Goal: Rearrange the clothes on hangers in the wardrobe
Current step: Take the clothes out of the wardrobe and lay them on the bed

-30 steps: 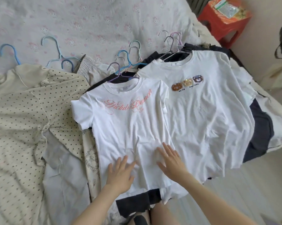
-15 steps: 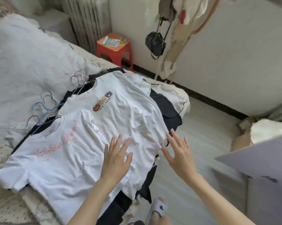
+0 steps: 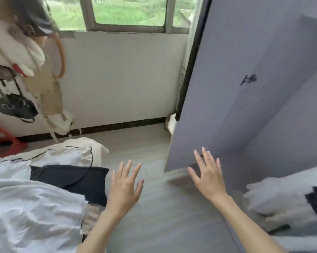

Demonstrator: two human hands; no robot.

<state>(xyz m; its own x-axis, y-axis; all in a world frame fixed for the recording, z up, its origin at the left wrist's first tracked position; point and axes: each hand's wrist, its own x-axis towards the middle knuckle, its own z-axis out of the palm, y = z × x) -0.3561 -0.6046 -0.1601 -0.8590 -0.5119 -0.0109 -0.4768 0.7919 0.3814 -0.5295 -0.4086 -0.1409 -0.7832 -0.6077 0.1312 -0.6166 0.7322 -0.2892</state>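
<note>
- Both hands are held out flat, fingers spread, gripping nothing: the left hand [image 3: 125, 183] hovers low in the middle of the frame, the right hand [image 3: 208, 175] just right of it, in front of the bottom edge of the grey wardrobe panel [image 3: 254, 110]. I can't tell if the right fingertips touch the panel.
- The clothes [image 3: 35, 207] lie heaped at lower left: white cloth on top, a black garment [image 3: 72, 177] beside it. No hangers show from here.
- My guess: the person is turning from the heap toward the wardrobe. To do it well, grasp one garment by its hanger hook, not the cloth, so it doesn't slip off.
- The panel fills the right side and slants across the way in; it looks likely to need swinging aside before anything goes through.
- Blurred grey-white cloth [image 3: 285, 201] sits at lower right, close to the right arm.
- At upper left, coats and a dark bag [image 3: 17, 108] hang by the wall; a window [image 3: 128, 11] runs along the top.
</note>
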